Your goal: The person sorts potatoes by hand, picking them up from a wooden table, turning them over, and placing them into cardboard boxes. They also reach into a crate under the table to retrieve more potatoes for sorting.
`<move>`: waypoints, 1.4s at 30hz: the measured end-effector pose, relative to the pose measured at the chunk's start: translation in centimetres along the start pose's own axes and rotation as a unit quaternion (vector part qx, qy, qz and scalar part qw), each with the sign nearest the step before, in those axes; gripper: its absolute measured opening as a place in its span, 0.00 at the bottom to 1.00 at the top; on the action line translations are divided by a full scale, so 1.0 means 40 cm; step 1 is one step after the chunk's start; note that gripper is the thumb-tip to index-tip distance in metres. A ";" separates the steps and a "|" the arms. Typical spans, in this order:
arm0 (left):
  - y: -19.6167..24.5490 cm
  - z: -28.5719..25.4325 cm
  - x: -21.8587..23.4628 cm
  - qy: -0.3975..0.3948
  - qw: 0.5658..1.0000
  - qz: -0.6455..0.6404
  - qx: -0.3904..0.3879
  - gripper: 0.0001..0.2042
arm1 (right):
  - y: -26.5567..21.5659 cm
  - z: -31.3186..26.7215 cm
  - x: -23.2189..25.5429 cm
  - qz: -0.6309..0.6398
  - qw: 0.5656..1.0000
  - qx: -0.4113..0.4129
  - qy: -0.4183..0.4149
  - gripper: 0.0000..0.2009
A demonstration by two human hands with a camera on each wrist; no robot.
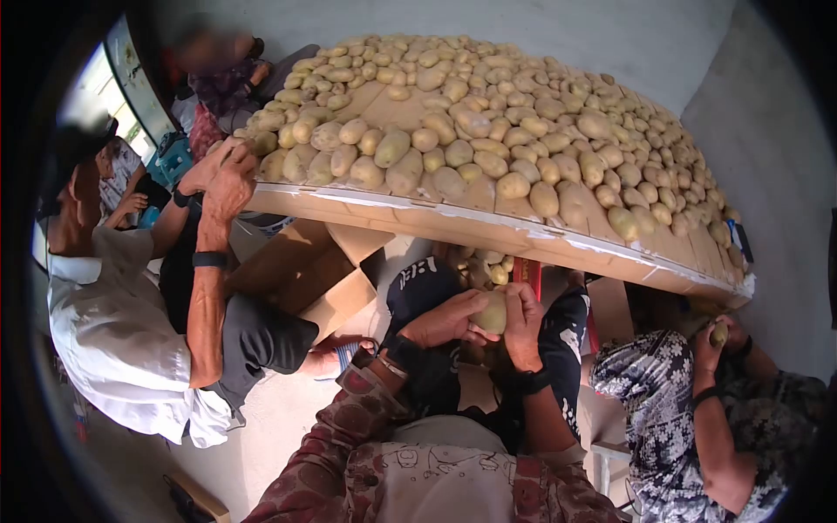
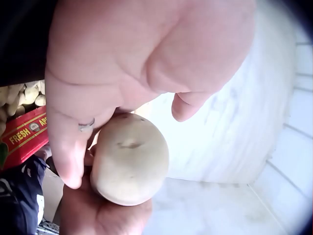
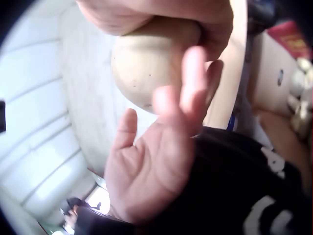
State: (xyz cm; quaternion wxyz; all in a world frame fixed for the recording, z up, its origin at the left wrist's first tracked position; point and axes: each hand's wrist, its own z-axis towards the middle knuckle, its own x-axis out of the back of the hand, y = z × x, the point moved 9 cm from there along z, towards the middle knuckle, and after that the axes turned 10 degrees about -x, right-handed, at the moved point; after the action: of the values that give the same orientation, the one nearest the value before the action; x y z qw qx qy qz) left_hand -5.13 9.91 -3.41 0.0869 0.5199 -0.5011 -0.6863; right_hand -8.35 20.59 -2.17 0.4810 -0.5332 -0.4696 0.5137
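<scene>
In front of my lap, a pale, rounded potato is held between my hands. My right hand grips it, fingers curled over one end, as the right wrist view also shows. Beside it is my left hand, its fingers extended at the potato's side. In the left wrist view, the left thumb stands apart from the potato, and a ring shows on one finger. A few small dark spots and a dent mark its skin.
A raised cardboard-covered table ahead bears a wide spread of potatoes. Under it stand an open carton and a red box near more potatoes. Seated people flank me: one at left reaches to the table edge, another at right holds a potato.
</scene>
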 end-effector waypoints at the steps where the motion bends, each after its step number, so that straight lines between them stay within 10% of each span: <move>1: 0.015 -0.006 -0.015 0.001 1.000 0.020 0.005 0.21 | -0.075 -0.020 -0.014 -0.072 0.995 0.071 0.012 0.06; 7: 0.062 -0.018 -0.009 -0.031 0.998 0.043 -0.022 0.34 | -0.099 -0.007 -0.095 0.033 0.996 0.014 -0.076 0.15; 8: 0.058 -0.018 -0.012 -0.048 0.998 0.029 -0.037 0.34 | -0.045 -0.003 -0.095 0.140 0.973 -0.165 -0.084 0.24; 11: 0.055 -0.030 0.002 -0.026 0.998 0.029 -0.056 0.34 | 0.021 0.031 -0.098 0.209 0.946 -0.219 -0.115 0.28; 17: 0.086 -0.017 0.018 0.041 0.994 0.011 -0.105 0.36 | -0.024 0.075 -0.001 0.247 0.951 -0.174 -0.063 0.26; 20: 0.045 -0.005 0.006 -0.042 0.997 -0.023 -0.054 0.26 | -0.162 0.020 -0.101 -0.011 0.988 0.062 -0.139 0.17; 21: 0.099 -0.007 -0.019 0.036 0.988 0.110 -0.097 0.26 | -0.195 -0.019 -0.155 -0.163 0.957 0.160 -0.178 0.15; 27: 0.106 -0.040 0.056 0.156 0.976 0.045 -0.143 0.25 | -0.244 -0.058 -0.218 -0.313 0.924 0.193 -0.102 0.21; 30: 0.080 -0.065 0.064 0.131 0.986 -0.085 -0.052 0.30 | -0.239 -0.075 -0.226 -0.299 0.922 0.220 -0.106 0.22; 33: 0.112 -0.105 0.056 0.071 0.985 0.146 -0.054 0.35 | -0.214 -0.065 -0.219 -0.263 0.936 0.178 -0.152 0.22; 35: 0.107 -0.089 0.034 0.042 0.993 0.092 -0.057 0.38 | -0.187 -0.053 -0.195 -0.154 0.958 0.067 -0.232 0.25; 37: 0.127 -0.081 0.031 0.040 0.990 0.036 -0.132 0.40 | -0.213 -0.026 -0.115 -0.112 0.971 0.148 -0.153 0.18; 39: 0.118 -0.074 0.038 0.052 0.990 -0.023 -0.129 0.42 | -0.150 0.019 -0.046 -0.064 0.984 0.000 -0.168 0.11; 42: 0.123 -0.067 0.052 0.054 0.986 -0.026 -0.154 0.41 | -0.334 0.021 0.079 0.106 0.980 0.125 -0.110 0.16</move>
State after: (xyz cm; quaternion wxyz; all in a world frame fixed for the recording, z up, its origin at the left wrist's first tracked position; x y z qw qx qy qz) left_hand -5.88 4.60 -0.77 0.1753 0.5492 -0.3705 -0.7283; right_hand -9.16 25.04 10.83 0.4323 -0.4562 -0.3928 0.6714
